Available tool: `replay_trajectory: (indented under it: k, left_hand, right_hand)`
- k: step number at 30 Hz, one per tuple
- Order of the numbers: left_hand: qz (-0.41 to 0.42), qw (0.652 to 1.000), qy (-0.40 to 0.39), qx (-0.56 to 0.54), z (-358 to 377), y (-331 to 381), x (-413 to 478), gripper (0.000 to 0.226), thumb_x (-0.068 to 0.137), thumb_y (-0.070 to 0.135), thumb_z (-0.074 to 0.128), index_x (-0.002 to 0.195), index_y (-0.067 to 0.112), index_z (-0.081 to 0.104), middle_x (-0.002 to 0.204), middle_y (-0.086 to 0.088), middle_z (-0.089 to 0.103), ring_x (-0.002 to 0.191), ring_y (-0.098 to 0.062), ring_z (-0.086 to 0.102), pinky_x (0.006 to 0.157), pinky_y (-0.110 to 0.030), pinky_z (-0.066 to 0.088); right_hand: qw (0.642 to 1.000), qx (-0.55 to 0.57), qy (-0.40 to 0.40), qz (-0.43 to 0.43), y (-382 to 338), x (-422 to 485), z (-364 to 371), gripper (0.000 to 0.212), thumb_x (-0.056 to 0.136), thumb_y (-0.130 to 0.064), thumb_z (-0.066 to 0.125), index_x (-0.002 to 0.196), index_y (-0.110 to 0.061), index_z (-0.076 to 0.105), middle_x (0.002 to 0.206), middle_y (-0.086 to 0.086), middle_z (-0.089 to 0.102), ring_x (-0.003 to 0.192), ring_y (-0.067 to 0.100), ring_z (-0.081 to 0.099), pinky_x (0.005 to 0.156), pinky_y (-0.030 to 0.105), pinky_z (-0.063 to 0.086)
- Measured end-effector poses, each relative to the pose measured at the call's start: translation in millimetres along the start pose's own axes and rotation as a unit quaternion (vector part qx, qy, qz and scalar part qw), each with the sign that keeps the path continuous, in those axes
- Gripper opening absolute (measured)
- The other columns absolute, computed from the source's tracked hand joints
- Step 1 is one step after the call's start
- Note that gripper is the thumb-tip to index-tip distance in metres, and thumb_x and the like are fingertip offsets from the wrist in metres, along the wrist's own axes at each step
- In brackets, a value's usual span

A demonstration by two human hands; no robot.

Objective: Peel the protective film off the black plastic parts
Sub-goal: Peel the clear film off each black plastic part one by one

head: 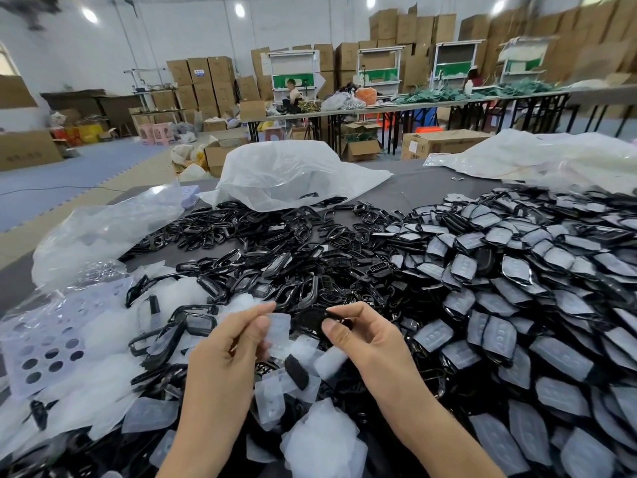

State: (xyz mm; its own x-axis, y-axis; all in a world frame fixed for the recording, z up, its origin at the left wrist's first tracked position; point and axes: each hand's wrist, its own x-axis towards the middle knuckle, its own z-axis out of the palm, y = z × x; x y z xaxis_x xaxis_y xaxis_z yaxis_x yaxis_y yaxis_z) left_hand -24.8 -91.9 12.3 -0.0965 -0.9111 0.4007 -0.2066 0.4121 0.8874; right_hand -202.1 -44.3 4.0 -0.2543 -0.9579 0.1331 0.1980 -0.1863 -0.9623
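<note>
**Film and part held between two hands**

The left hand (227,343) pinches a clear film (281,334) between thumb and forefinger. Just beside it, the right hand (362,336) grips a black part (310,320) in curled fingers, above the near middle of the table (413,188). Whether film and part are stuck together cannot be told. To the right lies a heap of covered parts (517,288) — bare black frames (262,243) are spread behind. Loose films (320,439) lie below the hands, and a plastic bag (286,174) sits at the far edge.

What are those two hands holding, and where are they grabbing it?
The left hand pinches a piece of clear film by its upper edge. The right hand pinches a black plastic part at its right end.
</note>
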Motion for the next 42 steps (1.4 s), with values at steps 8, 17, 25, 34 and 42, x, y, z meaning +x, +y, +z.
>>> replay_trajectory:
  k: [8,17,25,34,42]
  left_hand:
    - [-0.015,0.995,-0.081,-0.057,8,10,-5,0.024,0.088,0.019,0.065,0.087,0.039,0.078,0.099,0.01,0.073,0.073,-0.011,0.067,0.071,-0.014,0.053]
    - [0.014,0.998,-0.065,-0.003,17,2,-9,0.024,0.087,0.022,0.063,0.091,0.044,0.074,0.102,0.016,0.068,0.088,-0.007,0.067,0.076,-0.019,0.053]
    - [-0.007,0.999,-0.039,-0.029,16,-3,-10,0.015,0.084,0.037,0.062,0.092,0.045,0.071,0.081,0.008,0.072,0.072,-0.009,0.067,0.066,-0.021,0.053]
    - [0.053,0.995,-0.026,0.079,16,0,-8,0.014,0.087,0.036,0.062,0.094,0.047,0.068,0.101,0.019,0.066,0.09,-0.004,0.065,0.069,-0.009,0.045]
    - [-0.069,0.991,-0.051,-0.104,13,3,-6,0.019,0.085,0.025,0.067,0.104,0.028,0.07,0.082,0.0,0.072,0.068,-0.011,0.066,0.065,-0.016,0.053]
  right_hand:
    - [0.995,0.069,0.067,0.004,3,3,0,0.009,0.088,-0.007,0.072,0.094,-0.014,0.071,0.087,0.005,0.077,0.081,0.025,0.076,0.07,0.021,0.059]
    - [0.999,0.026,-0.025,0.028,5,-2,6,0.013,0.09,-0.009,0.071,0.103,-0.009,0.071,0.082,0.005,0.075,0.082,0.023,0.075,0.072,0.027,0.061]
    - [0.998,0.031,-0.051,0.03,4,-2,7,0.023,0.088,-0.028,0.069,0.106,-0.015,0.074,0.089,0.007,0.076,0.087,0.028,0.076,0.076,0.028,0.061]
    - [0.998,-0.039,-0.049,0.002,10,-3,10,0.021,0.093,-0.013,0.071,0.094,-0.034,0.074,0.082,0.0,0.076,0.076,0.012,0.072,0.072,0.023,0.057]
    - [0.999,-0.012,-0.034,0.021,6,-3,6,0.016,0.092,-0.005,0.069,0.104,-0.016,0.071,0.076,0.003,0.074,0.069,0.009,0.069,0.066,0.016,0.053]
